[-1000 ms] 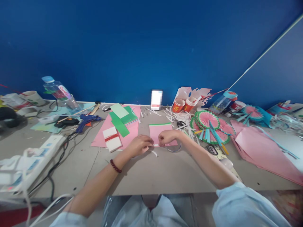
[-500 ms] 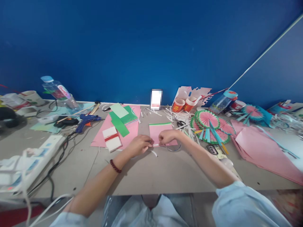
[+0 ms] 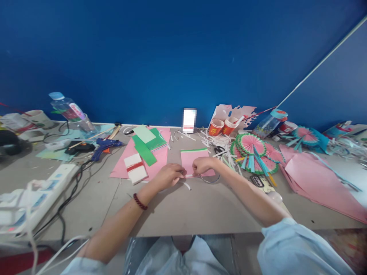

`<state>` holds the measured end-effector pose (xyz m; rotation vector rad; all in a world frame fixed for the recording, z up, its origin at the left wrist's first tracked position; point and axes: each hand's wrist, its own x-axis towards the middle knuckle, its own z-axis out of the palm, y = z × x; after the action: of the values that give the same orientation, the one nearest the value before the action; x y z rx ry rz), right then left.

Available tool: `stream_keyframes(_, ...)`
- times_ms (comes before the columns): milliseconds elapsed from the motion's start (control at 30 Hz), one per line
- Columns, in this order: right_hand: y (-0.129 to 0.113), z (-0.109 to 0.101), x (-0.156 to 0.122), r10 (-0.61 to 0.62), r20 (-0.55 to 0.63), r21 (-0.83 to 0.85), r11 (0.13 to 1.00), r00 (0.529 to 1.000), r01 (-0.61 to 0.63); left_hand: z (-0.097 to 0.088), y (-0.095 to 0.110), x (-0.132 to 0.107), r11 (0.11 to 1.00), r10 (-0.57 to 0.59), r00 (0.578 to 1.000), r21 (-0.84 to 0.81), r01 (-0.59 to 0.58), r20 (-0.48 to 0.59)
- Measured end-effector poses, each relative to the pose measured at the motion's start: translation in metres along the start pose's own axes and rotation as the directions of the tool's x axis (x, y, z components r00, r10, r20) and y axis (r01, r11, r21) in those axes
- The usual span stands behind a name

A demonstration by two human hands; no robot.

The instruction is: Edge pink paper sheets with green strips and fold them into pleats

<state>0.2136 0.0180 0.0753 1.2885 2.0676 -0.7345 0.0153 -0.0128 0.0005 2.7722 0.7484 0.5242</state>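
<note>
My left hand (image 3: pixel 168 176) and my right hand (image 3: pixel 203 165) are both curled in a pinch at the near edge of a pink paper sheet (image 3: pixel 195 158) with a green top border. Between their fingertips runs a thin white strip (image 3: pixel 189 176) along that edge. A clear tape roll (image 3: pixel 211 179) lies just right of my right hand. A loose white strip (image 3: pixel 187 186) lies on the table below my left hand. A dark bead bracelet (image 3: pixel 140 201) is on my left wrist.
Pink and green sheets (image 3: pixel 149 149) and a white block with a red band (image 3: pixel 135 168) lie left. Glue gun (image 3: pixel 106 145), bottle (image 3: pixel 70 110), power strip (image 3: pixel 43 191) and cables sit far left. Paper cups (image 3: pixel 222 126), paper fans (image 3: pixel 252 151) and pink cones (image 3: pixel 318 183) fill the right.
</note>
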Motion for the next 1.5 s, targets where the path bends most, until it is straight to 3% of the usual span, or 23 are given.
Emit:
stream_keyframes(633,-0.021,-0.008,-0.007,0.07,0.019,-0.138,0.988,0.997,-0.067,0.0,0.0,-0.001,1.0,0.001,1.0,0.012,-0.001,0.002)
stream_keyframes(1167,-0.019,-0.008,-0.005,0.062,0.031,-0.144,0.988,0.998,-0.057,0.001,0.0,-0.002,1.0,0.004,1.0,0.029,-0.004,0.001)
stream_keyframes(1500,-0.014,-0.005,0.01,0.093,0.051,-0.166,0.983,0.994,-0.084,-0.001,0.011,0.001,0.997,-0.029,1.0,0.068,0.028,0.009)
